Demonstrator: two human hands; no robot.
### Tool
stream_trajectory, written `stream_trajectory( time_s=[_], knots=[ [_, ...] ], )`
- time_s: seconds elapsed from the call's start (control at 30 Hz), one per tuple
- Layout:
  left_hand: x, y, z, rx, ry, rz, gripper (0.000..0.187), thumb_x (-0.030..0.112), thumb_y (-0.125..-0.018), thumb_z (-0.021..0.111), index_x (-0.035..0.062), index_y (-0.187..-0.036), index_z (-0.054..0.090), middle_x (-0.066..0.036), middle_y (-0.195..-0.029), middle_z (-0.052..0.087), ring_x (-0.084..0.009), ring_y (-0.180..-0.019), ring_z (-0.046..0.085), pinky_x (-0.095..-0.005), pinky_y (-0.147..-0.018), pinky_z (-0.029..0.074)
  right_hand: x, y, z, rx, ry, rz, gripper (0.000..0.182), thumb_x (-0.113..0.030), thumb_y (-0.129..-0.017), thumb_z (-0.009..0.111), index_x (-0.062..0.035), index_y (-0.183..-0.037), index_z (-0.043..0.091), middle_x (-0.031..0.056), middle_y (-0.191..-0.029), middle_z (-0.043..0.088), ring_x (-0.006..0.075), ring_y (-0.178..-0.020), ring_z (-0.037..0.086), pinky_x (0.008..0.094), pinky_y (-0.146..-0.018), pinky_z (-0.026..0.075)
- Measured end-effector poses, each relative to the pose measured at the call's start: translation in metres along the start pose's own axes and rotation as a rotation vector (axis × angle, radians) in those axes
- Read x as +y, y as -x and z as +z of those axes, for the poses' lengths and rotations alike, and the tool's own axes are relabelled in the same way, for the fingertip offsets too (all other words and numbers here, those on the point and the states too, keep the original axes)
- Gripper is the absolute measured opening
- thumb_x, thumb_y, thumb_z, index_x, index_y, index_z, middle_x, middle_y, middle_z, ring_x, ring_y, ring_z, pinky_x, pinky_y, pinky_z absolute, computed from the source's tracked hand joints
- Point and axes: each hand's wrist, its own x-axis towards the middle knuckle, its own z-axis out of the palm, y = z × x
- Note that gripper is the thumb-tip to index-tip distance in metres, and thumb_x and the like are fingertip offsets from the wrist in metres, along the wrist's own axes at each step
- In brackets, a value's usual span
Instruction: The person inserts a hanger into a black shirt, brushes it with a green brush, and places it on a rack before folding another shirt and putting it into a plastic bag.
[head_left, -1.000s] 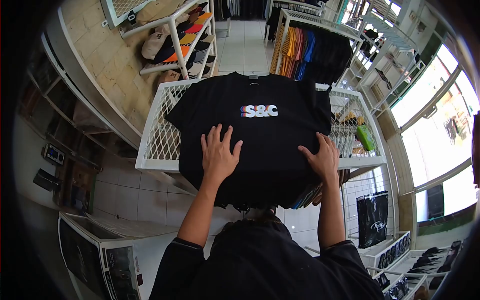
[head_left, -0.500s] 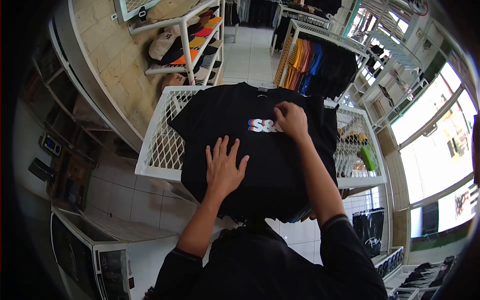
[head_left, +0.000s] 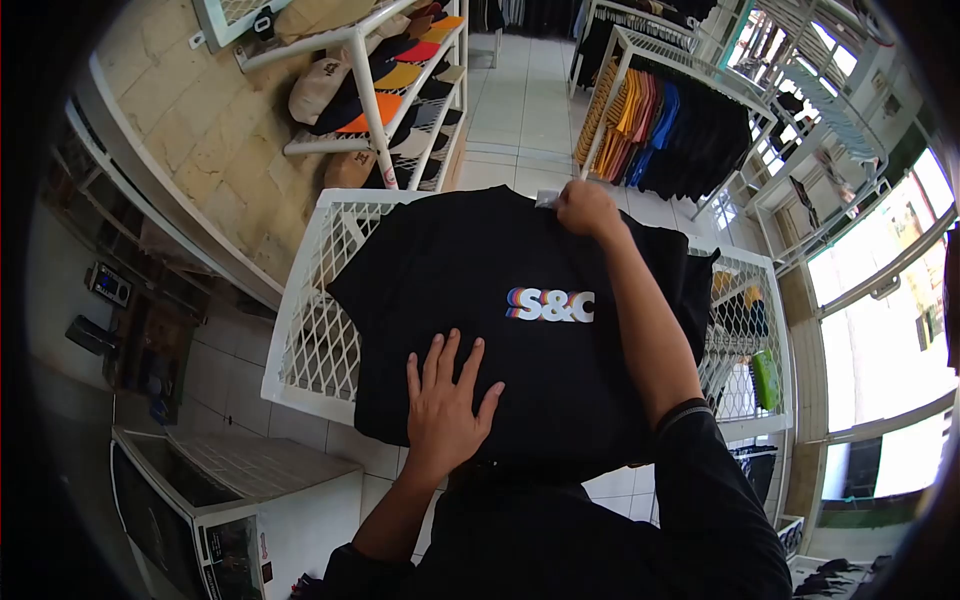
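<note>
A black T-shirt [head_left: 450, 260] lies spread, front up, on a white mesh-topped table; "S&C" is printed on its chest in white with coloured edges. My left hand [head_left: 447, 410] rests flat on the lower left of the shirt, fingers apart. At the neckline, my right hand [head_left: 588, 210] has its fingers closed on the collar edge, beside a small greyish label [head_left: 547, 199]. Its fingertips are partly hidden by the hand itself. More dark fabric shows under the shirt on the right side.
The white mesh table [head_left: 300, 340] extends past the shirt on both sides. A green packet [head_left: 765, 380] is at its right end. Shelves of caps [head_left: 385, 100] stand at the back left, a clothes rack [head_left: 650, 120] beyond the table, and a white cabinet [head_left: 300, 520] at lower left.
My right hand has moved from the chest print up to the collar, uncovering the full lettering. My left hand stays flat on the shirt. The camera view has shifted slightly.
</note>
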Motion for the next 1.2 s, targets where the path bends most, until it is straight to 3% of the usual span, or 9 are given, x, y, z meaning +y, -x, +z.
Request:
stream_trajectory(
  time_s=[0.13,0.47,0.53,0.7,0.83,0.9,1.0,1.1,1.2],
  knots=[
    [0.001,-0.001,-0.003,-0.056,-0.014,-0.019,0.061,0.039,-0.100,0.062,0.0087,-0.152,0.051,-0.025,-0.159,0.039,-0.0408,-0.153,0.029,-0.0633,-0.123,0.017,0.010,-0.044,-0.010,0.063,-0.449,-0.008,0.031,-0.029,-0.089,0.068,-0.0026,-0.102,0.074,0.0254,-0.102,0.074,0.0405,-0.106,0.071,0.0479,-0.093,0.055],
    [0.002,-0.006,-0.005,-0.023,-0.031,0.028,0.061,0.038,-0.099,0.064,0.0056,-0.150,0.052,-0.026,-0.153,0.044,-0.0414,-0.147,0.036,-0.0637,-0.120,0.024,-0.027,-0.104,-0.045,0.530,-0.556,0.005,0.026,-0.028,-0.098,0.062,-0.0047,-0.110,0.067,0.0203,-0.099,0.075,0.0417,-0.098,0.070,0.0504,-0.087,0.052],
    [0.002,-0.011,-0.007,0.020,-0.086,0.075,0.058,0.038,-0.097,0.069,0.0033,-0.142,0.059,-0.026,-0.140,0.056,-0.0413,-0.134,0.050,-0.0630,-0.114,0.033,-0.038,-0.096,-0.061,0.642,-0.646,-0.065,0.023,-0.026,-0.099,0.062,-0.0050,-0.107,0.066,0.0184,-0.094,0.076,0.0416,-0.091,0.071,0.0507,-0.082,0.052],
    [0.002,-0.071,-0.055,-0.044,0.082,0.058,0.051,0.034,-0.090,0.078,-0.0001,-0.126,0.068,-0.019,-0.114,0.068,-0.0358,-0.106,0.065,-0.0463,-0.099,0.049,-0.072,-0.049,-0.112,0.690,-0.731,-0.217,0.021,-0.025,-0.098,0.064,-0.0069,-0.107,0.065,0.0176,-0.092,0.075,0.0409,-0.086,0.072,0.0490,-0.077,0.053],
    [0.010,-0.158,-0.090,0.619,-0.061,0.260,0.058,0.037,-0.093,0.074,0.0041,-0.138,0.059,-0.016,-0.116,0.067,-0.0342,-0.115,0.060,-0.0487,-0.105,0.044,-0.109,0.002,-0.163,0.792,-0.712,-0.394,0.021,-0.027,-0.099,0.064,-0.0071,-0.104,0.066,0.0170,-0.090,0.076,0.0400,-0.084,0.072,0.0479,-0.075,0.054],
    [0.007,-0.191,-0.106,0.779,-0.133,0.434,0.051,0.035,-0.097,0.069,0.0032,-0.135,0.058,-0.016,-0.107,0.070,-0.0354,-0.105,0.067,-0.0502,-0.094,0.051,-0.124,0.023,-0.183,0.870,-0.746,-0.494,0.021,-0.027,-0.098,0.064,-0.0064,-0.102,0.067,0.0172,-0.090,0.076,0.0394,-0.083,0.072,0.0468,-0.074,0.054],
    [0.013,-0.193,-0.128,0.432,0.020,0.275,0.040,0.033,-0.100,0.065,0.0014,-0.124,0.059,-0.018,-0.094,0.071,-0.0380,-0.088,0.072,-0.0488,-0.076,0.056,-0.133,0.062,-0.204,1.001,-0.653,-0.520,0.020,-0.027,-0.096,0.067,-0.0076,-0.102,0.069,0.0143,-0.089,0.075,0.0358,-0.083,0.072,0.0448,-0.071,0.054],
    [0.010,-0.169,-0.143,0.623,-0.057,0.394,0.033,0.031,-0.103,0.062,0.0010,-0.114,0.058,-0.018,-0.085,0.070,-0.0400,-0.075,0.072,-0.0486,-0.062,0.055,-0.139,0.130,-0.201,1.192,-0.530,-0.470,0.017,-0.026,-0.095,0.069,-0.0101,-0.101,0.070,0.0106,-0.084,0.071,0.0316,-0.082,0.071,0.0429,-0.068,0.054],
    [0.010,-0.134,-0.164,0.662,-0.112,0.379,0.030,0.030,-0.103,0.061,0.0016,-0.114,0.057,-0.018,-0.089,0.071,-0.0393,-0.078,0.072,-0.0484,-0.064,0.055,-0.142,0.196,-0.168,0.995,-0.405,-0.465,0.017,-0.026,-0.095,0.069,-0.0104,-0.102,0.070,0.0107,-0.082,0.070,0.0314,-0.073,0.070,0.0421,-0.064,0.053]
  ],
)
